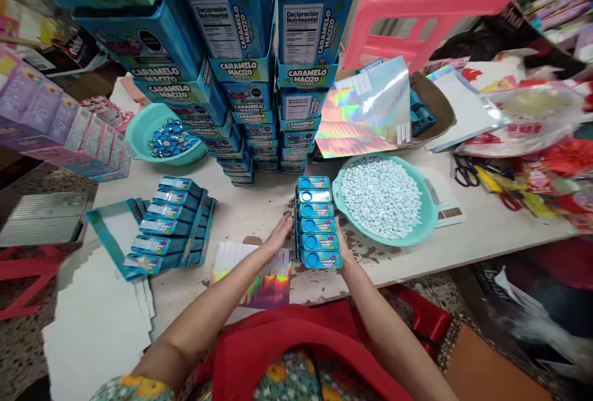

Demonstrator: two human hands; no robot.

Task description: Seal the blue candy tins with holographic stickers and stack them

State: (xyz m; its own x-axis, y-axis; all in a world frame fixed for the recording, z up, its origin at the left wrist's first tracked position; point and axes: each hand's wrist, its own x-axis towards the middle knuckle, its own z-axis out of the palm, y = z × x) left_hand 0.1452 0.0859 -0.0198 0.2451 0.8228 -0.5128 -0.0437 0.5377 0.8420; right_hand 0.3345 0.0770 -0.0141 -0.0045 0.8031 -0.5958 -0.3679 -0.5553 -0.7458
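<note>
A display box of small blue candy boxes (317,225), lettered "Caramelo Macizo", stands in a row on the table in front of me. My left hand (280,233) lies along its left side, fingers stretched forward against it. On the opposite side my right hand (344,245) grips the row, its fingers partly hidden by the boxes. Just right of it is a turquoise bowl (430,215) filled with pale blue candies (382,197). A shiny holographic sheet (264,274) lies under my left forearm.
Tall stacks of blue display boxes (250,73) rise at the back. To the left are another filled display box (169,228), a bowl of blue wrapped candies (169,139) and white card sheets (99,320). Scissors (466,172) and a pink stool (417,5) are to the right.
</note>
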